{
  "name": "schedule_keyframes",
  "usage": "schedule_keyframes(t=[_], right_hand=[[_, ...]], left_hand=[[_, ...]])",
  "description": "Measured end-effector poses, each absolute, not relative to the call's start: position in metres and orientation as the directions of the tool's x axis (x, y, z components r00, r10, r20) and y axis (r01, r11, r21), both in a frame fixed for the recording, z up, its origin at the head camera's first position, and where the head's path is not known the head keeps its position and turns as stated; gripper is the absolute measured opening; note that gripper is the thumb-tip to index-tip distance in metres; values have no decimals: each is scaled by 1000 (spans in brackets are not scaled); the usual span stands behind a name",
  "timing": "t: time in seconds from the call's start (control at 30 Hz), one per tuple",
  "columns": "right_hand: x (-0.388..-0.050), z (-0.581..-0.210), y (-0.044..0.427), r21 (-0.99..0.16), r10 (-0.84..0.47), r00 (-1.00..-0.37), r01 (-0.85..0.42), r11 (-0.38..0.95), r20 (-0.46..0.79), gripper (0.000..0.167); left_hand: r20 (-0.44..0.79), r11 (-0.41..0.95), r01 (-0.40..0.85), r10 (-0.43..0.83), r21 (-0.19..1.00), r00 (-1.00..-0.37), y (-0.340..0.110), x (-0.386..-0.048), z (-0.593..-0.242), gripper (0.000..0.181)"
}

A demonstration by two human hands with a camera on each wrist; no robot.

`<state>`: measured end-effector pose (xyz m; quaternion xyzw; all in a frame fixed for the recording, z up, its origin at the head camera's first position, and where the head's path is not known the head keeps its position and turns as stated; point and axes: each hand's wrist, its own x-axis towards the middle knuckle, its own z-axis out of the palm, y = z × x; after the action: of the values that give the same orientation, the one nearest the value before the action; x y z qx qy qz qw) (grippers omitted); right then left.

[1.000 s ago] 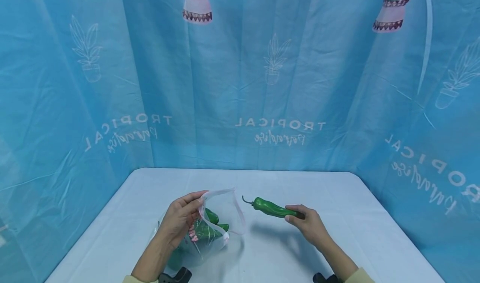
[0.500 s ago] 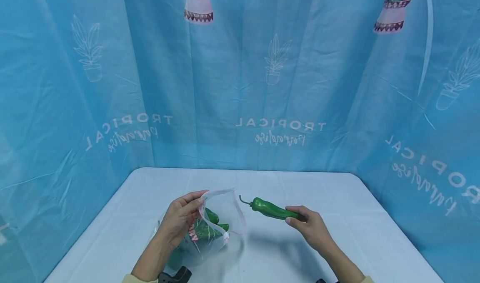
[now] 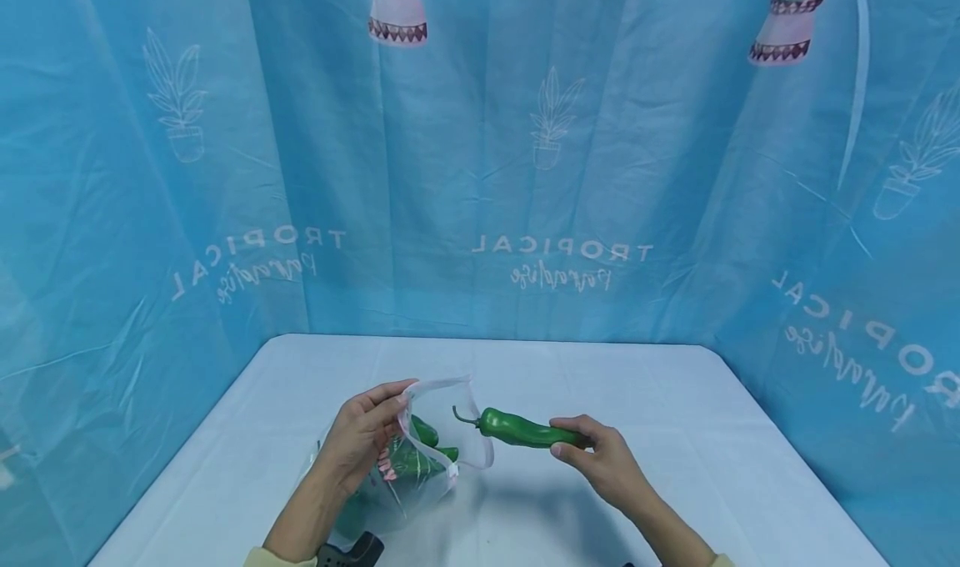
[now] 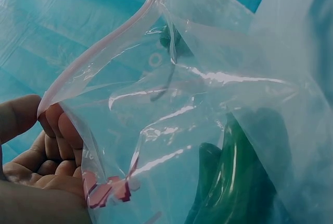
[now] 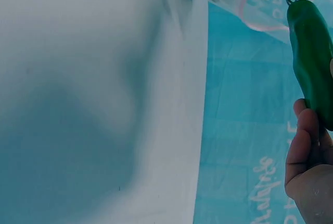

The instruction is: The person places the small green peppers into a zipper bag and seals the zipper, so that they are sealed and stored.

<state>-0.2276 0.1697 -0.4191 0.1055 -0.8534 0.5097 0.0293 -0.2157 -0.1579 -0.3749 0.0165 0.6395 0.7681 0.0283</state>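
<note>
My left hand [image 3: 358,438] pinches the rim of a clear zip bag [image 3: 427,496], whose mouth gapes to the right. Inside it lie several green peppers [image 3: 411,463], blurred by the plastic; pink print shows on the bag in the left wrist view. Between thumb and fingers my right hand [image 3: 606,459] grips the blunt end of a long green pepper [image 3: 525,430], held level above the table. Its curved stem points left and sits at the bag's mouth. In the right wrist view the same pepper [image 5: 310,52] stands in front of the pink-edged opening.
A white-covered table [image 3: 637,392] lies under both hands. Blue printed curtain [image 3: 465,175] closes off the back and both sides. A dark wrist strap piece [image 3: 352,550] shows by the left forearm.
My right hand has moved left and slightly down with the long green pepper, bringing its stem end to the bag's mouth. The left hand and bag stay almost still.
</note>
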Motion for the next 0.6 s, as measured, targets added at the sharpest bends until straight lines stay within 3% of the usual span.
schedule_keyframes(t=[0.6], right_hand=[[-230,-417,138,-821,-268,-950,-281,497,163,39]], left_hand=[[0,-181,-11,61,983,-998,-158,-217,-378,46]])
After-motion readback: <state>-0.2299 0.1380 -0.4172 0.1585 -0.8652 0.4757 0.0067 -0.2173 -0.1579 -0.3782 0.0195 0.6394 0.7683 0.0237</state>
